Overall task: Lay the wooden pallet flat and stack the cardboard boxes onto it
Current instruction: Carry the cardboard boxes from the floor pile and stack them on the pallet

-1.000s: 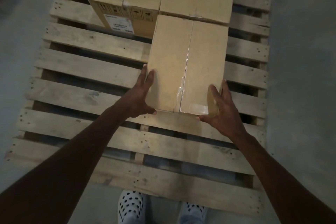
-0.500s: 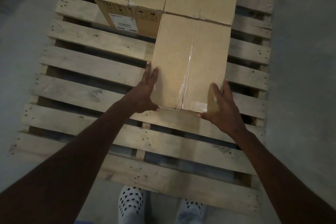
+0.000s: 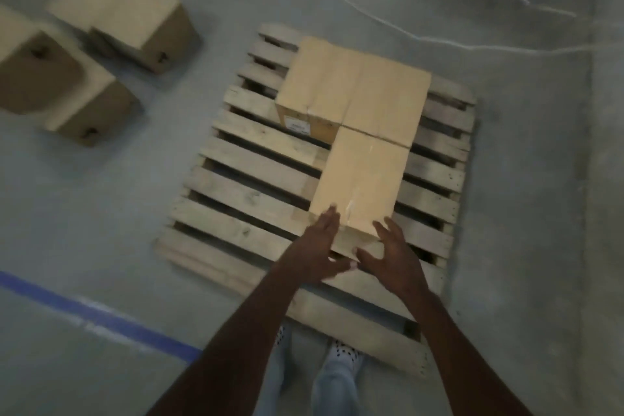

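Fingers [image 3: 329, 218] of both hands (spread, holding nothing) hover at the nearest box's [image 3: 361, 182] front edge.

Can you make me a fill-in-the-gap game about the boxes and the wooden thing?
1. The pallet lies flat on the ____.
2. ____ boxes sit on the pallet.
3. The hands hold ____.
4. The line on the floor is ____.

Missing words: floor; three; nothing; blue
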Demonstrator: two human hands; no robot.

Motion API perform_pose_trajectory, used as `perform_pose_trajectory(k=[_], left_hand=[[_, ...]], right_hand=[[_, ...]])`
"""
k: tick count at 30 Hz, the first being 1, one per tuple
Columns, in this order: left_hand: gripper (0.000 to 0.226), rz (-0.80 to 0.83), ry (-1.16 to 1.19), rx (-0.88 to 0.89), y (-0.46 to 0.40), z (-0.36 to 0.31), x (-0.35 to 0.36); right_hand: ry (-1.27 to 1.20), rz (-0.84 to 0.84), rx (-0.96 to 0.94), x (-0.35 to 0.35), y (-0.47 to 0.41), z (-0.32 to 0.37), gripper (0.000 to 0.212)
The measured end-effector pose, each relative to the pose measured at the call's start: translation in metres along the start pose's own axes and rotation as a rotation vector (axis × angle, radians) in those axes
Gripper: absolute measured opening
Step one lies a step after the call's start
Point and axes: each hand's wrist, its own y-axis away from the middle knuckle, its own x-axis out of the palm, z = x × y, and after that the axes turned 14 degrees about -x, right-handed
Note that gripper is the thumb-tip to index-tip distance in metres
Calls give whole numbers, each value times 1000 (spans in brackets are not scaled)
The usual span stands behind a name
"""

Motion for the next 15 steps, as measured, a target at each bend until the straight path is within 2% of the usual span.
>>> perform_pose_trajectory(k=[2,5,10,15], left_hand=[[102,-45,-56,25,56,-8,-15],[101,-113,-22,6,130,-15,-36],[98,-218,84,-54,231,-10,-65],[92,-302,110,-85,295,28,-85]], right_hand=[[-9,-47,-66,-22,32,45,70],[-40,-31,-147,-46,75,106,64],[-75,-27,-208,-65,133,184,67],[-9,-40,-248,-60,170,242,68]])
